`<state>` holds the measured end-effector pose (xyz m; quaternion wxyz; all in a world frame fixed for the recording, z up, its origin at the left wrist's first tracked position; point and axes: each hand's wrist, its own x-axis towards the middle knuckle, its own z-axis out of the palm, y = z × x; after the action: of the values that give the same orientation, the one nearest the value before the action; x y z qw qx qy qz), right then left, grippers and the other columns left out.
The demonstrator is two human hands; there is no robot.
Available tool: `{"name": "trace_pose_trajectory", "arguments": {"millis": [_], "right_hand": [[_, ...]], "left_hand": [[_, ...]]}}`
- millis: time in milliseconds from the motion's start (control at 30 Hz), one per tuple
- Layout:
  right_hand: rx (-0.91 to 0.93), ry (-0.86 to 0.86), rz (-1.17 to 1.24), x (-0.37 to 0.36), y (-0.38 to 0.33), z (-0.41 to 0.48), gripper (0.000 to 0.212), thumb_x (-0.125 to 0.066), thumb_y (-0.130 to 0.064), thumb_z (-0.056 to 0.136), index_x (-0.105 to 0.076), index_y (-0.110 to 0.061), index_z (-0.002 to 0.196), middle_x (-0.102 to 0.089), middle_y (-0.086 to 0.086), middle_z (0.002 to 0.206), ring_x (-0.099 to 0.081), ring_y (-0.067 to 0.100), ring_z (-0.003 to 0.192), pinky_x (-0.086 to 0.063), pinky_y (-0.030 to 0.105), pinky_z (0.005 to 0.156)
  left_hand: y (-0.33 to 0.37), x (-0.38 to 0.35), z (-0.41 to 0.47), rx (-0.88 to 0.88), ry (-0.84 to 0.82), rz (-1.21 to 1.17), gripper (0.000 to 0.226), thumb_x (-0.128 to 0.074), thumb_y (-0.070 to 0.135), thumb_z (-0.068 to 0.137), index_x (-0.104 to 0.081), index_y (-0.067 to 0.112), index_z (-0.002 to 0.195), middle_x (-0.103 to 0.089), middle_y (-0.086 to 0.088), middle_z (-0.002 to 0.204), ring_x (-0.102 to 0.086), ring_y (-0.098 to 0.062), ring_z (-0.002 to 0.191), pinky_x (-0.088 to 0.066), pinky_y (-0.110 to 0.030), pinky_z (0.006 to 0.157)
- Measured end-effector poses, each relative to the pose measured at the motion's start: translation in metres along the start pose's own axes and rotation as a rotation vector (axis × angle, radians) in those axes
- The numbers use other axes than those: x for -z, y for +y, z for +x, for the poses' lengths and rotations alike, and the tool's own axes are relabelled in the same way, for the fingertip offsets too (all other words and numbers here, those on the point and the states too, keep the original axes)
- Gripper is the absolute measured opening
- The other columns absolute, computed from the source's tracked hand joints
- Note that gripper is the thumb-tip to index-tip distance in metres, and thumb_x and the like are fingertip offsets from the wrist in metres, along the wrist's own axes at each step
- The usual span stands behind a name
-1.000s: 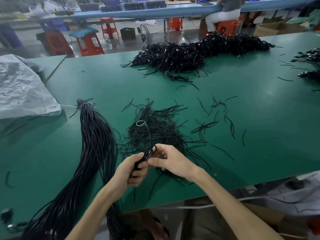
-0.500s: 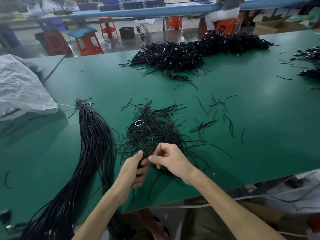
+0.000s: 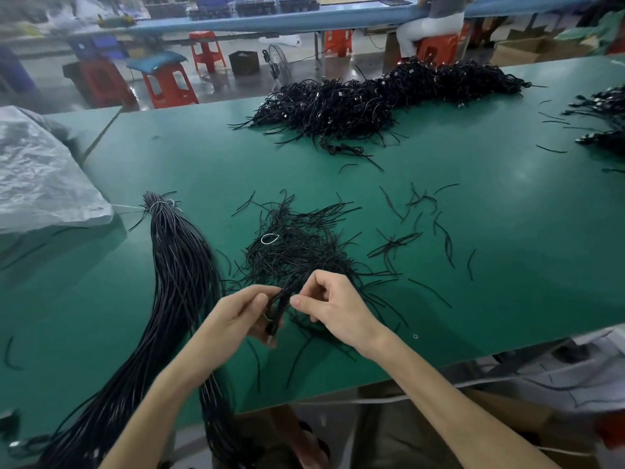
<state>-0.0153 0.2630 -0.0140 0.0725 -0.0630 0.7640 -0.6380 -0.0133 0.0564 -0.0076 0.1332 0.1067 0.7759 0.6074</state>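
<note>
1. One view only, the head cam. The left hand [image 3: 236, 319] has its fingers curled round the lower end of a small bunch of black cords [image 3: 280, 299]. The right hand [image 3: 334, 306] pinches the top of that same bunch between thumb and forefinger, with its other fingers loosely curled.
2. The bunch is held just above the green table [image 3: 507, 282], near its front edge, at roughly 6 o'clock from the loose pile of short cords [image 3: 297, 252].
3. Done so far, I'd guess: the big heap [image 3: 389, 96] at about 12 to 1 o'clock on the far side. It has little light tags on it, so it looks like finished pieces.
4. Left to do: plenty. The loose pile is a decent size, and stray cords [image 3: 443, 238] lie around at its 3 o'clock. The long tied bundle [image 3: 179, 265] at its 9 o'clock reads as untouched stock.
5. My call is somewhere in the middle. I can't see any tie on the bunch in hand yet.
</note>
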Motion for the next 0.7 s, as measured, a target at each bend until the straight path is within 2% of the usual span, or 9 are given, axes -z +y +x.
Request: {"name": "trace_pose_trajectory", "arguments": {"millis": [67,133,233,333,400,467,533,600,700], "right_hand": [[0.020,-0.041,0.003,0.001,-0.003,0.003,0.019,-0.075,-0.014,0.091,-0.060,-0.010,0.081,-0.062,0.008,0.072,-0.057,0.013,0.061,-0.049,0.032,0.063],[0.035,-0.069,0.006,0.002,-0.005,0.006,0.019,-0.075,-0.013,0.092,-0.059,-0.011,0.081,-0.062,0.007,0.071,-0.056,0.013,0.060,-0.047,0.027,0.060],[0.042,-0.084,0.000,0.003,-0.006,0.009,0.019,-0.074,-0.013,0.092,-0.059,-0.012,0.081,-0.060,0.005,0.069,-0.055,0.015,0.060,-0.044,0.026,0.059],[0.040,-0.114,0.005,0.003,-0.005,0.009,0.020,-0.075,-0.013,0.092,-0.059,-0.013,0.080,-0.061,0.004,0.070,-0.056,0.015,0.062,-0.046,0.030,0.060],[0.037,-0.134,0.037,0.002,-0.004,0.007,0.020,-0.075,-0.013,0.092,-0.059,-0.014,0.080,-0.062,0.000,0.070,-0.057,0.013,0.062,-0.049,0.028,0.061],[0.032,-0.150,0.092,0.001,-0.006,0.006,0.022,-0.078,-0.019,0.090,-0.059,-0.015,0.080,-0.062,-0.001,0.069,-0.057,0.013,0.062,-0.048,0.026,0.060],[0.023,-0.153,0.125,0.001,-0.009,0.005,0.028,-0.082,-0.028,0.086,-0.059,-0.013,0.081,-0.061,0.002,0.069,-0.056,0.017,0.063,-0.046,0.030,0.060],[0.021,-0.156,0.137,0.000,-0.009,0.004,0.027,-0.081,-0.025,0.087,-0.058,-0.011,0.081,-0.062,0.002,0.070,-0.056,0.019,0.063,-0.046,0.035,0.061],[0.024,-0.173,0.175,-0.003,-0.010,0.003,0.023,-0.074,-0.008,0.092,-0.055,-0.008,0.080,-0.071,-0.005,0.089,-0.056,0.015,0.061,-0.047,0.031,0.059]], "left_hand": [[0.002,0.006,-0.003,-0.039,-0.036,-0.017,0.031,-0.044,0.005,0.105,-0.058,0.011,0.132,-0.073,-0.013,0.086,-0.072,-0.035,0.073,-0.060,-0.040,0.073],[0.004,0.006,-0.004,-0.118,-0.049,-0.007,0.046,-0.045,-0.011,0.102,-0.053,0.013,0.140,-0.071,-0.017,0.088,-0.071,-0.032,0.077,-0.057,-0.032,0.074],[-0.001,0.002,-0.002,-0.176,-0.052,0.038,0.067,-0.049,-0.025,0.093,-0.053,0.018,0.144,-0.069,-0.015,0.092,-0.070,-0.025,0.080,-0.055,-0.032,0.077],[-0.006,-0.004,0.002,-0.185,0.013,0.072,0.059,-0.065,-0.011,0.092,-0.066,0.031,0.132,-0.069,-0.005,0.096,-0.066,-0.013,0.082,-0.053,-0.029,0.077],[-0.007,-0.007,0.003,-0.267,0.071,0.148,0.041,-0.074,0.013,0.093,-0.069,0.033,0.129,-0.062,-0.002,0.100,-0.061,-0.015,0.088,-0.052,-0.027,0.077],[-0.006,-0.012,0.003,-0.337,0.131,0.204,0.036,-0.069,0.037,0.095,-0.068,0.033,0.131,-0.055,-0.002,0.113,-0.058,-0.016,0.105,-0.051,-0.022,0.085],[-0.005,-0.019,0.003,-0.372,0.135,0.142,0.045,-0.059,0.050,0.098,-0.066,0.023,0.133,-0.055,0.000,0.134,-0.052,-0.017,0.130,-0.048,-0.023,0.101],[-0.005,-0.026,0.003,-0.388,0.119,0.032,0.041,-0.051,0.040,0.105,-0.065,0.011,0.130,-0.061,-0.003,0.140,-0.053,-0.019,0.136,-0.047,-0.028,0.107],[-0.004,-0.034,0.003,-0.389,0.251,0.006,0.021,-0.048,0.018,0.107,-0.068,0.014,0.109,-0.073,0.001,0.120,-0.066,-0.017,0.119,-0.051,-0.025,0.099]]}}
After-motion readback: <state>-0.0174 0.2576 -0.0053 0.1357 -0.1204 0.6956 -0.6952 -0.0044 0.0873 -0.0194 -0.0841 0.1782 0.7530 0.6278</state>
